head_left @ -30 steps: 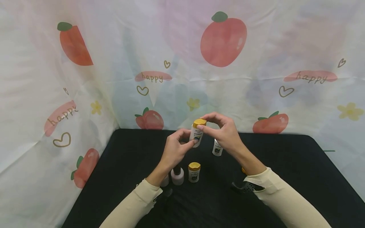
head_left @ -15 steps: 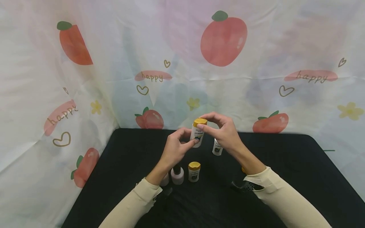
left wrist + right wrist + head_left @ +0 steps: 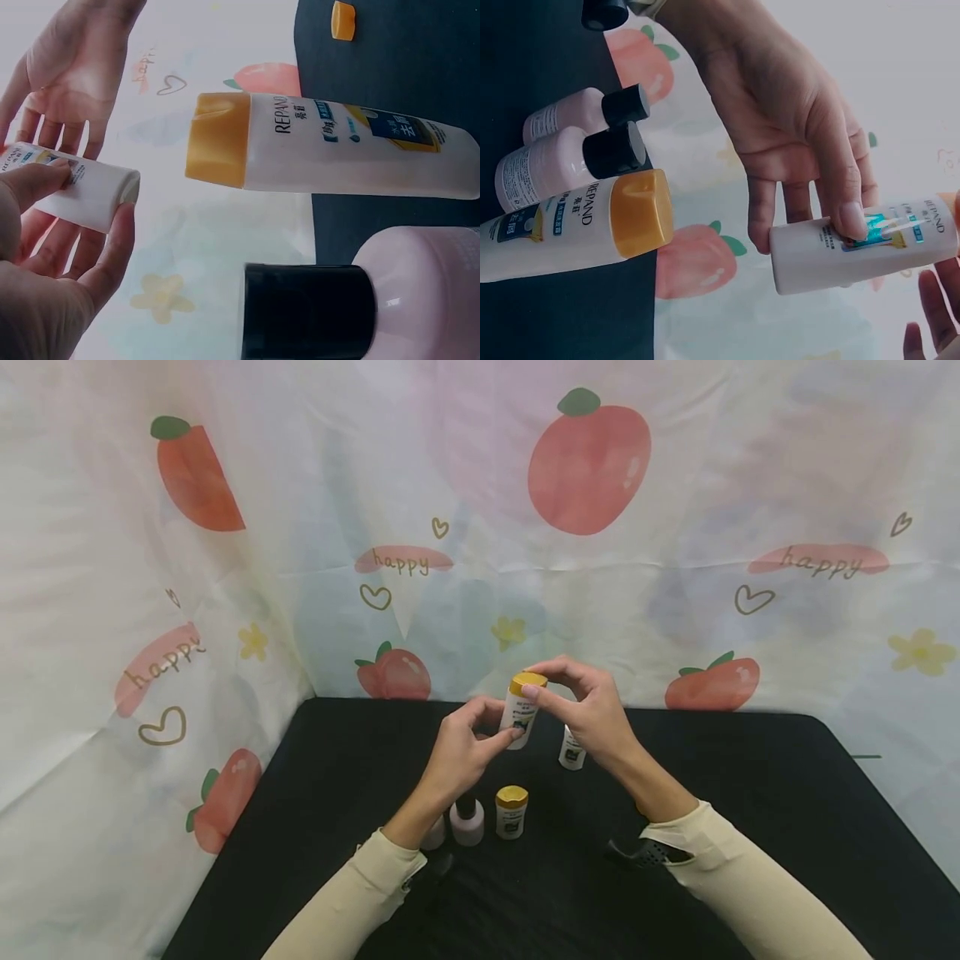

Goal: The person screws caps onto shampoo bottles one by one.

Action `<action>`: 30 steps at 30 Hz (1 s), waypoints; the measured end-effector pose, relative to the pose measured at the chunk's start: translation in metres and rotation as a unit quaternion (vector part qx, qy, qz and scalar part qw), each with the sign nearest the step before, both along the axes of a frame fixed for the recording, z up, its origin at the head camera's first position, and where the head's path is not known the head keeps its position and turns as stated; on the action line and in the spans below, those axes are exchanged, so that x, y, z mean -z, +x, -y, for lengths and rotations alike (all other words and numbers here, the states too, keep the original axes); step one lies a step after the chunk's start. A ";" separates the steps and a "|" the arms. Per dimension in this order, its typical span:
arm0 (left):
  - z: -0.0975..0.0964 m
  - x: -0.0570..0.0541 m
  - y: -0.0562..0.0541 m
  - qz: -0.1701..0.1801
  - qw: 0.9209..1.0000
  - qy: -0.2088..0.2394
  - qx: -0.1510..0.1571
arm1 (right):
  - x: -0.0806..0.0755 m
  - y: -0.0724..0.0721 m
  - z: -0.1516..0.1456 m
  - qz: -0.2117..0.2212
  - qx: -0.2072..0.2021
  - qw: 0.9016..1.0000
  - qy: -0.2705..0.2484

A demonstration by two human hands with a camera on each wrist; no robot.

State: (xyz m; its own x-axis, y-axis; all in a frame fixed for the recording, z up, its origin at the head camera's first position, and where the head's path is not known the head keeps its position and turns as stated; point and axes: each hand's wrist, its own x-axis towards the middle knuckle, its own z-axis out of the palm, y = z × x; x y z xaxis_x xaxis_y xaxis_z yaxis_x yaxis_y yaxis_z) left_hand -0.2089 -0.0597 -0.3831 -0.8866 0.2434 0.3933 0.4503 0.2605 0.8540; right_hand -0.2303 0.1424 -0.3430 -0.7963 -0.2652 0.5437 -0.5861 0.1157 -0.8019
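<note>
A white shampoo bottle [image 3: 522,707] with a yellow cap [image 3: 528,679] is held in the air over the far part of the table, leaning slightly right. My left hand [image 3: 462,747] grips its lower body, thumb across the label. Thumb and fingers of my right hand [image 3: 597,714] pinch the cap. In the right wrist view the left hand [image 3: 802,135] covers part of the label. Below them a similar capped bottle [image 3: 512,814] stands upright. Another white bottle [image 3: 572,752] stands behind my right hand, which hides its top.
Beside the standing bottle are two pink bottles with black caps, the nearer one [image 3: 467,827] partly behind my left wrist, the other [image 3: 566,116] farther left. A yellow cap-like piece [image 3: 343,21] is on the black table [image 3: 555,893]. A printed cloth [image 3: 480,468] hangs behind.
The held bottle's top has tipped a little to the right with my right hand. The yellow spot beside my right wrist is now hidden. The standing bottles have not moved.
</note>
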 end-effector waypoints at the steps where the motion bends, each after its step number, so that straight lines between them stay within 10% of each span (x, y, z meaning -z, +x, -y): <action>1: 0.000 0.000 0.000 0.002 1.000 0.001 0.003 | 0.000 0.000 0.000 -0.001 -0.001 1.000 0.001; 11: 0.001 0.001 -0.001 0.003 0.999 0.004 0.037 | -0.004 0.001 -0.005 -0.001 -0.004 1.000 0.017; 30: -0.002 -0.002 0.005 -0.019 1.000 0.008 0.006 | -0.005 0.002 -0.001 -0.033 -0.007 0.999 0.000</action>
State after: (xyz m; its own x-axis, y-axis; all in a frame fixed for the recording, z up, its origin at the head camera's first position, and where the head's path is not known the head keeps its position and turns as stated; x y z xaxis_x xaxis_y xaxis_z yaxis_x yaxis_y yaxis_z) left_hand -0.2037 -0.0576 -0.3816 -0.8676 0.2476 0.4314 0.4864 0.2411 0.8398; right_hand -0.2285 0.1437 -0.3378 -0.7544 -0.2765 0.5953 -0.6397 0.1061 -0.7613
